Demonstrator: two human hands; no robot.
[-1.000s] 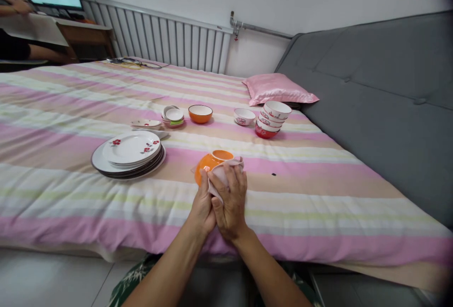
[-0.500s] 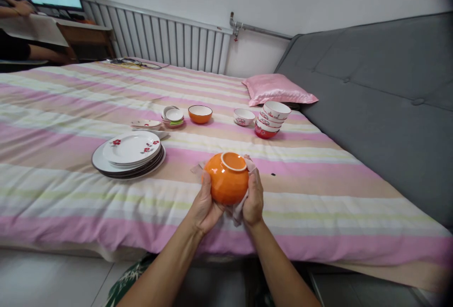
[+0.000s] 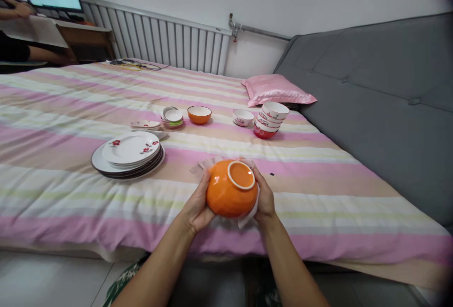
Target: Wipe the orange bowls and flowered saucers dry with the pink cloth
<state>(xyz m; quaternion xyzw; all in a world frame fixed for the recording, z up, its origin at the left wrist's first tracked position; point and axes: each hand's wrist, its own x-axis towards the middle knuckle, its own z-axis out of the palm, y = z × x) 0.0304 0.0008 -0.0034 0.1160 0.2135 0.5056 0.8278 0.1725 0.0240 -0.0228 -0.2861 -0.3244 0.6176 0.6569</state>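
Observation:
An orange bowl is held tilted above the near side of the bed, its white-rimmed foot facing up and toward me. My left hand grips its left side, thumb along the outside. On the right side my right hand is closed round the bowl with a pale cloth pressed against it. More of the cloth shows behind the bowl; its middle is hidden. To the left lies a stack of plates, the top one white with red flowers.
Beyond the hands stand another orange bowl, small nested dishes, shallow dishes, a single white bowl and a stack of bowls. A pink pillow lies near the grey headboard. A person's arm shows far left.
The orange bowl has tipped and turned, its foot shifting right and down. Both hands are a little farther apart, with the right hand moved right along the bowl.

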